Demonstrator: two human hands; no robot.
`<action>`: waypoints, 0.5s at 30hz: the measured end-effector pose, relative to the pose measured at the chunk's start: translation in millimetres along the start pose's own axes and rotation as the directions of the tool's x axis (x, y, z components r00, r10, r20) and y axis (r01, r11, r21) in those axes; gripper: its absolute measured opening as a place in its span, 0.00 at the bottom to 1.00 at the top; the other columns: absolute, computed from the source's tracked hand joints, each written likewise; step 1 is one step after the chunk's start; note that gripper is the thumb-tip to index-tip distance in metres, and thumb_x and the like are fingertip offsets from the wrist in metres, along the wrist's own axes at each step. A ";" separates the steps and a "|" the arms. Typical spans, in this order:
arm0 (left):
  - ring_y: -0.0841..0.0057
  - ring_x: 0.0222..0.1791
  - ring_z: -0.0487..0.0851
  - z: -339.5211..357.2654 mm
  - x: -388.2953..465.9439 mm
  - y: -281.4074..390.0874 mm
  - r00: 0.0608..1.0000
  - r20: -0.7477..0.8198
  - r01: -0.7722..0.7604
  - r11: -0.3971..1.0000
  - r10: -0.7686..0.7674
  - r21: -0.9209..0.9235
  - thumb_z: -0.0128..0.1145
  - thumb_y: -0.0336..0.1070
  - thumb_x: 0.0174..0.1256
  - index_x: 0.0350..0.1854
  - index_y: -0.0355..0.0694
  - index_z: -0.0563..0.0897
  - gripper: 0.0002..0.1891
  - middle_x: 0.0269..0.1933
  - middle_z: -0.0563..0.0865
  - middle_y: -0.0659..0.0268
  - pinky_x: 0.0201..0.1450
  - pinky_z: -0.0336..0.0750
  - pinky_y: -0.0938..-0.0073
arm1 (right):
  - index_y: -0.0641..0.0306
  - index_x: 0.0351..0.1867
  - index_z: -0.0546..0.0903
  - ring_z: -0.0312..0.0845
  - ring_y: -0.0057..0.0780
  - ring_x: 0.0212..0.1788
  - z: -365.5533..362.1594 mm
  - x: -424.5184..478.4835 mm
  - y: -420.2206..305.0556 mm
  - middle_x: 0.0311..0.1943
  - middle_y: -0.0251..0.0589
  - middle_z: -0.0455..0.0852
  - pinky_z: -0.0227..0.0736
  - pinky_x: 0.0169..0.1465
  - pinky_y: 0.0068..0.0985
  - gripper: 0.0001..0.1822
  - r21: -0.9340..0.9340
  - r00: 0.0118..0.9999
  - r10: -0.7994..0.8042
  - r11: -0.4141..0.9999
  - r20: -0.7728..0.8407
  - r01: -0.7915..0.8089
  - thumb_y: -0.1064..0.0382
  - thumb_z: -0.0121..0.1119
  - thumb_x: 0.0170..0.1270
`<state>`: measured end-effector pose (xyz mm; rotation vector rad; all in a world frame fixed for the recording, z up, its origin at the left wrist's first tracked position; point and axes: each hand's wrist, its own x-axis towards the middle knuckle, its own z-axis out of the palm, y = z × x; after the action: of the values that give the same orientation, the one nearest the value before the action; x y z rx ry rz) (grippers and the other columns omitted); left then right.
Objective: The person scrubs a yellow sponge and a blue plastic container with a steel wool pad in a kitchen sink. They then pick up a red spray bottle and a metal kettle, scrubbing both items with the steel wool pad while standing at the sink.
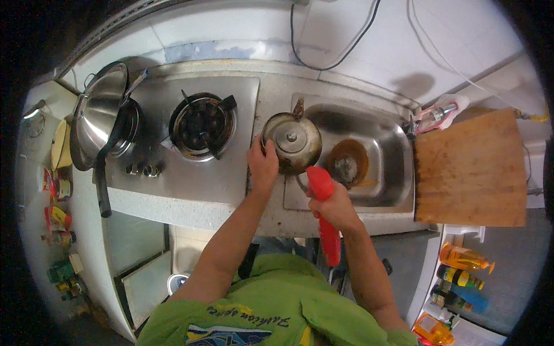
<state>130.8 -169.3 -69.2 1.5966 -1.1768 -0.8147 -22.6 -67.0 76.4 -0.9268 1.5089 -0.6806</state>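
Observation:
A stained metal kettle (291, 142) with a round knobbed lid and a spout stands tilted or upright, I cannot tell which, at the left rim of the steel sink (400, 173). My left hand (264, 166) grips the kettle's left side. My right hand (333, 203) is closed around a red object (325, 190), perhaps a cloth or a bottle, whose upper end is against or near the kettle's lower right side. In the sink, right of the kettle, lies a brown bowl (361, 158) with something pale and blurred in it.
At the left is a steel gas hob (194, 181) with a bare burner (202, 125) and a black-handled wok (80, 151) under a domed metal lid (101, 104). A wooden board (471, 168) lies right of the sink. Bottles (463, 255) stand lower right; a black cable (318, 68) hangs on the wall.

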 end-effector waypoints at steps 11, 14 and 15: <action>0.53 0.54 0.74 -19.1 36.3 23.0 0.944 0.067 -0.329 0.934 0.322 0.137 0.58 0.39 0.61 0.49 0.33 0.77 0.18 0.53 0.77 0.48 0.57 0.68 0.60 | 0.65 0.46 0.77 0.76 0.22 0.27 -2.3 1.2 19.5 0.31 0.34 0.81 0.73 0.32 0.24 0.20 -0.061 0.990 -0.128 0.990 -0.063 0.125 0.74 0.60 0.46; 0.54 0.54 0.74 -29.0 37.9 37.5 0.838 0.109 -0.542 0.839 0.534 0.056 0.56 0.33 0.60 0.51 0.37 0.78 0.16 0.56 0.77 0.51 0.58 0.68 0.61 | 0.66 0.38 0.78 0.74 0.21 0.24 -1.1 4.0 31.1 0.26 0.34 0.79 0.70 0.29 0.23 0.15 -0.066 0.973 -0.190 0.981 -0.131 0.183 0.78 0.57 0.45; 0.54 0.56 0.74 -36.8 41.4 37.7 0.797 0.190 -0.592 0.803 0.573 0.066 0.57 0.31 0.59 0.50 0.38 0.78 0.16 0.57 0.76 0.53 0.59 0.68 0.61 | 0.66 0.37 0.78 0.75 0.21 0.24 -0.3 1.9 26.2 0.27 0.34 0.79 0.70 0.29 0.23 0.14 -0.048 0.979 -0.164 0.986 -0.122 0.159 0.78 0.57 0.45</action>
<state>165.0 -200.4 -20.7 1.1546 -1.7503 -0.4687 -27.5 -55.2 53.4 -1.0609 1.5737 -0.8437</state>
